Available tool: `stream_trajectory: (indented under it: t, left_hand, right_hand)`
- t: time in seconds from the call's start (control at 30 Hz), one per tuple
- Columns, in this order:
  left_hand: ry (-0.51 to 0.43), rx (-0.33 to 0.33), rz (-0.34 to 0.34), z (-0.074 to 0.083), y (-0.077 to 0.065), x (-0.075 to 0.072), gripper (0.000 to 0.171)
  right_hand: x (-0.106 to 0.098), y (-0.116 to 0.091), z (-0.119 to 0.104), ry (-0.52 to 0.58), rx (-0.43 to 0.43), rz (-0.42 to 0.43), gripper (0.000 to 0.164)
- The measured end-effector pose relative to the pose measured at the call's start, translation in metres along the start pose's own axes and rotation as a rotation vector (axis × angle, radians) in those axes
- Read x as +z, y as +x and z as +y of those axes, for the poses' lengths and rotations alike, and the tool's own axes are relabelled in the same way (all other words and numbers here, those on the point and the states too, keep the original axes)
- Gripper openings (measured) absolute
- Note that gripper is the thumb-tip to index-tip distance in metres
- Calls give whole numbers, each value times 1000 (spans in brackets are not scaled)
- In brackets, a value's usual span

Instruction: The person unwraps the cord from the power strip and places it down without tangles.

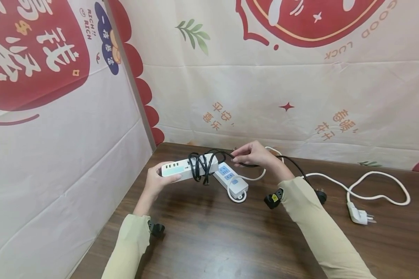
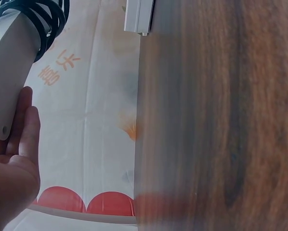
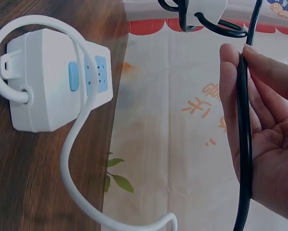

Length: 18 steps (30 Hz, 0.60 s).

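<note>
My left hand [image 1: 156, 179] grips one end of a white power strip [image 1: 177, 170] with a row of USB ports, raised above the table. A black cord [image 1: 199, 167] is wound in several loops round the strip's other end. Between thumb and fingertips, my right hand [image 3: 269, 101] pinches that black cord, whose length runs down past the palm in the right wrist view. Behind and below the held strip, a second white power strip [image 3: 45, 82] with blue sockets lies on the table, its white cord [image 3: 69, 159] curving over it.
The brown wooden table [image 1: 209, 232] ends against printed cloth walls at the back and left. To the right lie a white plug [image 1: 359, 215] on its looped cord and a black plug [image 1: 321, 196], partly behind the right sleeve. Small black cameras sit on both wrists.
</note>
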<state>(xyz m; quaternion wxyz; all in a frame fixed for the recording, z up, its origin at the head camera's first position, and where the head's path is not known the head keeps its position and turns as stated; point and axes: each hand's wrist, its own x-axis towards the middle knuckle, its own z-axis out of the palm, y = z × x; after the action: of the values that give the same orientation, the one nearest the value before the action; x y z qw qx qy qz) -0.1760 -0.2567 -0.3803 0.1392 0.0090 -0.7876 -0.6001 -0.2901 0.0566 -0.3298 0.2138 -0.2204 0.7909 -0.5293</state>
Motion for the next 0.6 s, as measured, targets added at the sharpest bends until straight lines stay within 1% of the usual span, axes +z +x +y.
stream_trajectory:
  t: [0.07,0.23,0.4,0.6]
  left_hand:
    - [-10,4,15,-6,3,0,49]
    - [-14,2,40,-8,3,-1,49]
    - [-19,-7,49,-7,4,-1,49]
    - [-21,-5,46,-3,3,-1,48]
  right_hand:
    - [-1,-2,0,-20,0,-8,32]
    - [-4,-7,2,-70,-16,-24,31]
    - [-6,-11,6,-140,-41,-31,30]
    - [-10,-12,17,-181,-31,-35,29]
